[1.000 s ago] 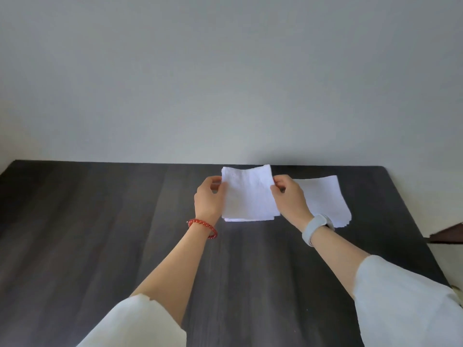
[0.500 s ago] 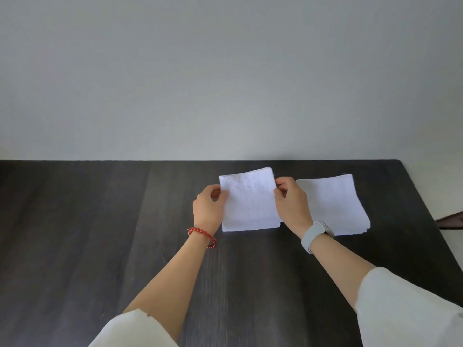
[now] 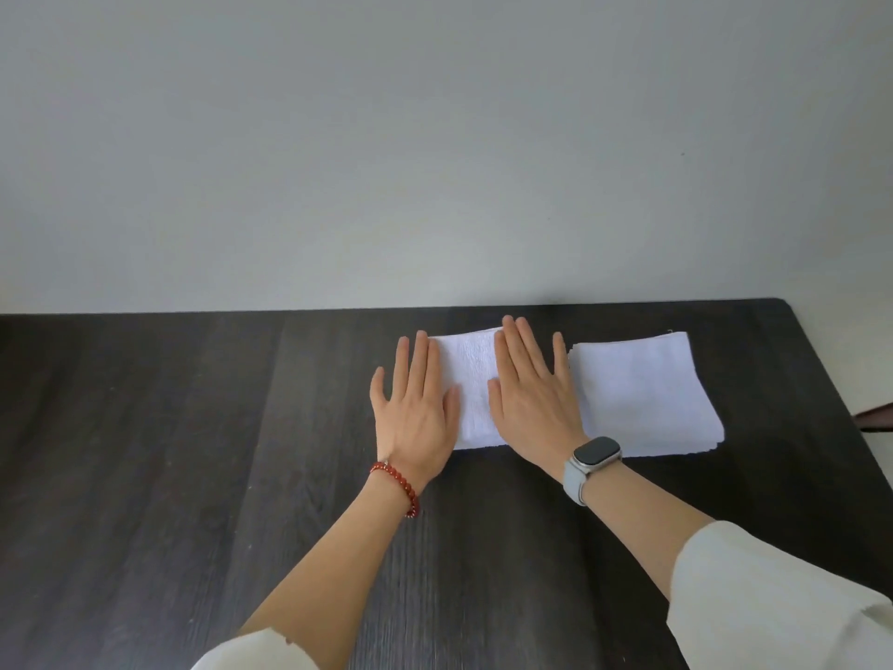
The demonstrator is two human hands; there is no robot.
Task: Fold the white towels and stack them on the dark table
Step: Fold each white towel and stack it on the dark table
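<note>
Both hands are lying flat, fingers straight and spread, gripping nothing. The left hand (image 3: pixel 416 408) is pressing on the left edge of the folded towel (image 3: pixel 472 384), its little-finger side overhanging onto bare wood. The right hand (image 3: pixel 531 401) is covering the towel's right portion, palm down.

The folded towel is sitting on the dark worktop (image 3: pixel 193 452), close to the far edge where the surface is meeting the wall (image 3: pixel 435 162). Only the middle strip of cloth is showing between the hands; near and far edges are looking straight.

Just beside it, to the right, a stack of folded towels (image 3: pixel 642 394) is resting, layered edges showing along its near and left sides. A narrow gap seems to be separating stack and towel, though the right hand is hiding most of it.

Open room: the worktop is running wide to the left and toward the person. On the right, the stack is lying nearer the rounded far corner and right edge.

Surface: dark wood grain, matte. Wall: plain, pale grey. A red bead bracelet (image 3: pixel 396 488) is circling the left wrist; a watch (image 3: pixel 592 459) with a pale strap is sitting on the right. Light sleeves are covering both forearms near the frame bottom.
</note>
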